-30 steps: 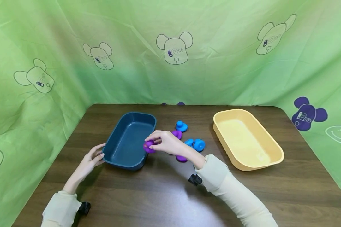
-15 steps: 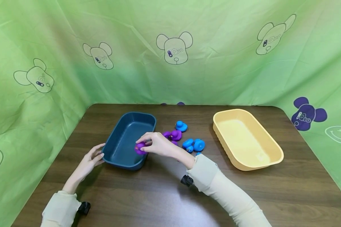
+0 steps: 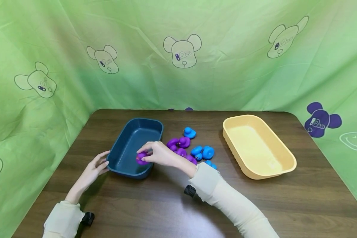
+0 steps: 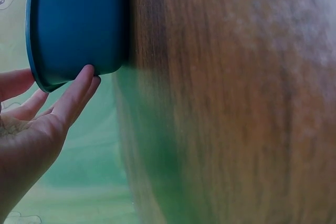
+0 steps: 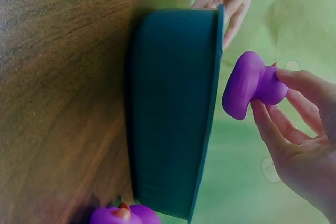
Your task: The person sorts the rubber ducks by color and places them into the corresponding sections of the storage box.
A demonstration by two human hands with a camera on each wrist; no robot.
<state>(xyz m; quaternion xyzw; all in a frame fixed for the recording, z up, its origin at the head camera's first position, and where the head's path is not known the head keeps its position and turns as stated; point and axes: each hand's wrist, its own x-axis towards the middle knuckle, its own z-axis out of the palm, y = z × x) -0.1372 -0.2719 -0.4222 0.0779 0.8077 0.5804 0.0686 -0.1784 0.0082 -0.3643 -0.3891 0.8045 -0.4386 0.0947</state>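
Note:
My right hand pinches a purple rubber duck above the near right part of a dark blue plastic bin. In the right wrist view, the fingertips hold the duck by its head, just off the bin's rim. At the bin's left side, my left hand grips the near corner. The left wrist view shows its fingers spread at the rim and against the outer wall. Purple ducks and blue ducks lie loosely grouped on the table right of the bin.
A pale yellow bin stands at the right of the brown wooden table. Another blue duck sits farther back between the bins. A green printed cloth hangs behind and beside the table.
My right hand has carried the purple duck leftward, from the bin's right rim to over its inside. More ducks show behind the forearm. The left hand has stayed at the corner.

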